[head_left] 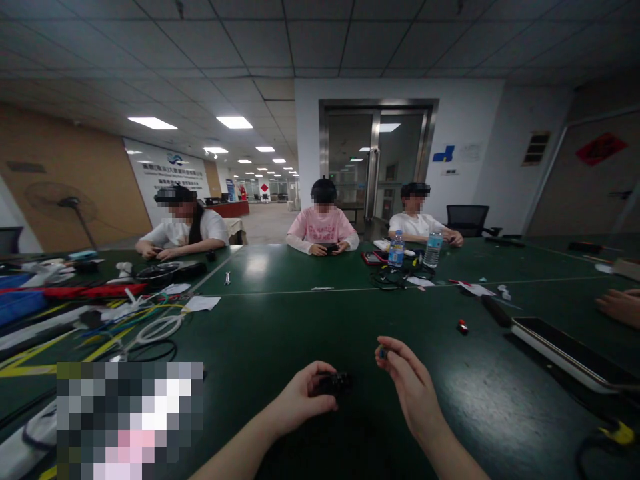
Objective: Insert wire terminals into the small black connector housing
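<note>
A small black object (341, 382) is located at the lower centre of the frame, just above the green tabletop (260, 333) or resting on it; which of the two cannot be told. It is gripped by the left hand (306, 395), with the thumb and fingers closed around its left end and the right end left exposed. To its right, a tiny dark piece (383, 352) is pinched between the thumb and fingertips of the right hand (411, 387); its shape is too small to be made out. The hands are held apart, and no contact between piece and object is seen. Progress, as judged: both items have been taken up, one per hand; whether the piece belongs to the object cannot be established, and no finished state is shown. A small red item (463, 327) lies unheld at right of centre. Farther right, a flat device with a dark face (565, 350) is noted, with another person's hand (619, 307) at the right edge. Coiled white cable (159, 330) is spread at left. Beyond, two bottles (396, 250) are seen at upper right of centre, and three seated persons (323, 227) along the far side.
</note>
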The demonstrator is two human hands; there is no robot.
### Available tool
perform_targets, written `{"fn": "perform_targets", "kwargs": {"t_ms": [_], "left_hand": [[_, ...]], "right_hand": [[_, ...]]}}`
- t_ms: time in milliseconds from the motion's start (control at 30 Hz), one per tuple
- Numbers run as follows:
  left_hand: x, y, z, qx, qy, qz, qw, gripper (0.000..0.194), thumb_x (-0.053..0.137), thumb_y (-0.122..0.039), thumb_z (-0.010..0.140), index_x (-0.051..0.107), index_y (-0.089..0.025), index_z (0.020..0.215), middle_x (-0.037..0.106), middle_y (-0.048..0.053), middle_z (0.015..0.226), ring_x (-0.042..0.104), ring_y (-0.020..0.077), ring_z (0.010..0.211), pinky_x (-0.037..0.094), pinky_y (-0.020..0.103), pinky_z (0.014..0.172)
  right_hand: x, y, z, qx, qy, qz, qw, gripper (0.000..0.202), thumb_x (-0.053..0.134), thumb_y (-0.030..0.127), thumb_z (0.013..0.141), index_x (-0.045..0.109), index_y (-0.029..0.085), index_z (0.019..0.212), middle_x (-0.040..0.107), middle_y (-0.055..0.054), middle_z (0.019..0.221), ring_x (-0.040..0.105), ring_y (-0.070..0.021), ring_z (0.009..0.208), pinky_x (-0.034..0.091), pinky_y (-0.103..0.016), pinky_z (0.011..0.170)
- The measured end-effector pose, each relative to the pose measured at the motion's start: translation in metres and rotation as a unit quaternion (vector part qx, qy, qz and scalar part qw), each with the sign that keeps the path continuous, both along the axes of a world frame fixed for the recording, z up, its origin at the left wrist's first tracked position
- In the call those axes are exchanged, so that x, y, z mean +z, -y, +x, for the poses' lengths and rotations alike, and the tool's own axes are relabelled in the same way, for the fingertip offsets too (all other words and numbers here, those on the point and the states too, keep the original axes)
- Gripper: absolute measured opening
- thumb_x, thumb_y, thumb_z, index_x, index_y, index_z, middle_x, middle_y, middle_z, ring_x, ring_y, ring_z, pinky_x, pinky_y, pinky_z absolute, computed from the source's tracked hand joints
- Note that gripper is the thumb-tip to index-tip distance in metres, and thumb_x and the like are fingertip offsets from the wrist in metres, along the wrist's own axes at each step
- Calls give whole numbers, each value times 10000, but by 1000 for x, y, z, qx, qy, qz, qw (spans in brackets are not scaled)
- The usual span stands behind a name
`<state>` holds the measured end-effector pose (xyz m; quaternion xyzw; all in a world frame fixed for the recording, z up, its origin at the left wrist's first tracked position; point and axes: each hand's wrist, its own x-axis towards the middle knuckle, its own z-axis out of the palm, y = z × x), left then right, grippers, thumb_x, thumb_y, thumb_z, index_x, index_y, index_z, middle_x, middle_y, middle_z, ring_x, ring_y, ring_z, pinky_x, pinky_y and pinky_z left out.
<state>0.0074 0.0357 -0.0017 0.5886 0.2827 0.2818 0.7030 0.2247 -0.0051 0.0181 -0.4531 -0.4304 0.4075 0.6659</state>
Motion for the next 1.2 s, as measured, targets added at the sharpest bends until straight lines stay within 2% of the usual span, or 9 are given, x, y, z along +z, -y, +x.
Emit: {"fn": "perform_targets", "kwargs": {"t_ms": [167, 367, 667, 900, 1200], "left_hand": [[-6, -3, -1, -3, 10, 11, 1000, 410, 728, -181, 689, 511, -183, 1037, 614, 50, 1019, 628, 157, 804, 449, 325, 774], [-4, -3, -3, -1, 0, 18, 1000, 387, 695, -154, 715, 515, -182, 1057, 617, 55, 1021, 635, 171, 828, 454, 335, 792], [-10, -5, -4, -7, -4, 32, 999, 395, 663, -121, 728, 505, -183, 1084, 620, 60, 1017, 635, 174, 842, 460, 332, 791], [-10, -5, -2, -2, 6, 24, 1000, 396, 678, -115, 701, 510, -186, 1053, 617, 50, 1002, 637, 159, 797, 461, 307, 755], [-10, -5, -1, 5, 4, 30, 1000, 383, 671, -108, 697, 516, -176, 1040, 624, 39, 955, 632, 158, 787, 456, 293, 734]], "right_hand": [[-1, -1, 2, -33, -27, 18, 999, 328, 674, 440, 708, 677, 219, 950, 677, -49, 897, 598, -242, 892, 474, -364, 786], [-3, -2, 4, -55, -41, 18, 997, 310, 668, 399, 730, 663, 229, 989, 679, -40, 917, 600, -234, 902, 476, -349, 776], [2, 1, 0, -49, -25, 11, 998, 338, 688, 419, 700, 663, 241, 986, 682, -38, 914, 604, -232, 899, 482, -356, 779], [2, 3, -3, -2, 29, -8, 1000, 387, 717, 454, 680, 678, 234, 996, 699, -68, 984, 620, -253, 965, 486, -389, 858], [-6, 2, -10, 89, 162, -30, 982, 353, 679, 429, 722, 671, 233, 1015, 692, -66, 979, 630, -242, 896, 505, -387, 811]]}}
